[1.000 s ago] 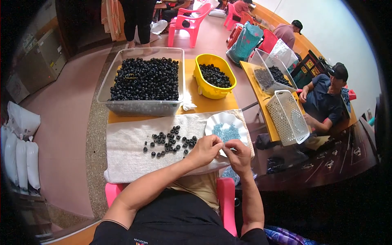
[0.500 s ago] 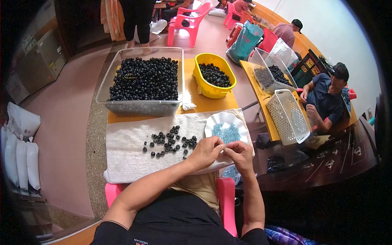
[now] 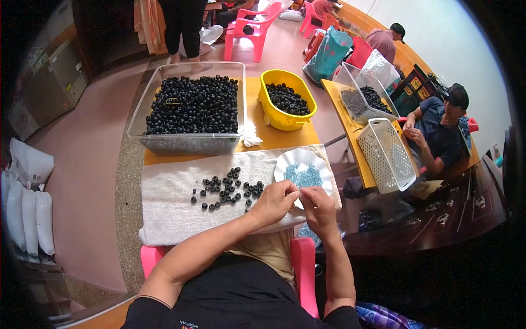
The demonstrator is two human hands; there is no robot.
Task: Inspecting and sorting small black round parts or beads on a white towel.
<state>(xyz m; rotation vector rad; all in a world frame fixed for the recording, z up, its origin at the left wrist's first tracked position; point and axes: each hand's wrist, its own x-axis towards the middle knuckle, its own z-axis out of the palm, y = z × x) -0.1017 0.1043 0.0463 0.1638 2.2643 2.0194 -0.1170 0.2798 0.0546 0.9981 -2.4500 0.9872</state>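
My left hand [image 3: 276,203] is closed in a pinch over the right part of a white towel [image 3: 170,216]. My right hand [image 3: 320,211] is pinched too, its fingertips meeting the left ones. Whatever sits between the fingers is too small to make out. Just beyond the hands, a white scalloped plate [image 3: 295,154] bears a heap of small light-blue clear pieces [image 3: 303,175], its near edge partly hidden by my hands. Left of my left hand, several small black ring-like pieces [image 3: 226,192] lie scattered on the towel.
A large clear bin [image 3: 189,145] full of black pieces stands at the back left. Beside it is a yellow tub [image 3: 282,123] with more. On the right, a side table bears a white perforated basket [image 3: 385,164] and another clear bin [image 3: 356,104]; a co-worker [image 3: 438,129] sits there.
My right hand has shifted slightly left and turned, its fingers now more upright against the left fingertips. The left hand hardly moves. The co-worker's hands have come together.
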